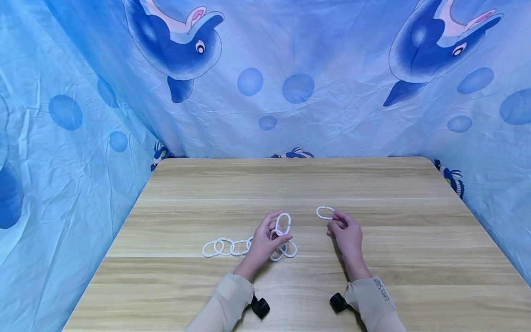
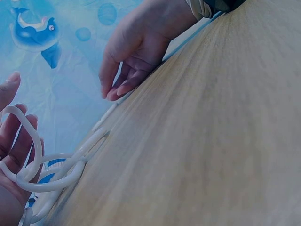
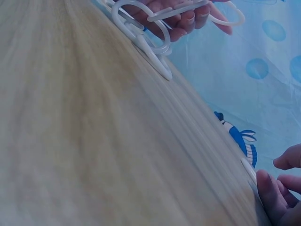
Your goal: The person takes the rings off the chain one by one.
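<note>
Blue dolphin-print sheeting (image 1: 274, 46) backs a wood-grain tabletop (image 1: 298, 295). Across it trails a white oval-link chain (image 1: 290, 223), one link raised, pinched by the left hand (image 1: 265, 240); the right hand (image 1: 349, 234), fingers bent but slightly parted, is at a separate white link (image 1: 317, 212) right of the chain.

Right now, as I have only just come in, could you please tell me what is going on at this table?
A person is handling white plastic-looking links. The left hand holds a white link hooked to others, and more joined links lie on the table to either side of that hand. The right hand is at a separate link on the table; whether its fingers grip it is unclear.
</note>
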{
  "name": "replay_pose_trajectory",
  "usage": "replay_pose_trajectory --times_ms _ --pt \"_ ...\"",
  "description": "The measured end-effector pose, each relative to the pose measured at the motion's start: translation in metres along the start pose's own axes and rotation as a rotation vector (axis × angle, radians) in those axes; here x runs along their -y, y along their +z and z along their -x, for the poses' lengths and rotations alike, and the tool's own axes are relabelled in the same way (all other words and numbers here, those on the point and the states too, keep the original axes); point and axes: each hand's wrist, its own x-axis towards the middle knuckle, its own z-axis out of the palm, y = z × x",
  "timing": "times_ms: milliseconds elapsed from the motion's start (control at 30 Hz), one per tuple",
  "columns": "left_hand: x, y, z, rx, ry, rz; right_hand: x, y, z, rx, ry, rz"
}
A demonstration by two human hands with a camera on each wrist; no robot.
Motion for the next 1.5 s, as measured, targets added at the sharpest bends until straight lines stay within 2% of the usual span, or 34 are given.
replay_pose_trajectory --times_ms 600,900,1267,1400,1500 --pt "-0.001 0.000 0.000 0.012 -0.004 -0.009 0.001 0.002 0.002 0.013 -0.024 0.017" --pt "-0.003 0.000 0.000 0.008 -0.007 -0.010 0.000 0.005 0.002 0.103 -0.058 0.034" --pt "-0.002 0.001 0.002 -0.005 -0.014 -0.073 0.001 0.007 0.004 0.129 -0.053 0.013" --pt "-0.002 0.001 0.002 -0.007 -0.025 -0.101 -0.001 0.009 0.007 0.192 -0.111 0.001" --pt "-0.002 0.001 0.002 0.007 -0.023 -0.105 -0.003 0.010 0.011 0.297 -0.202 0.028"
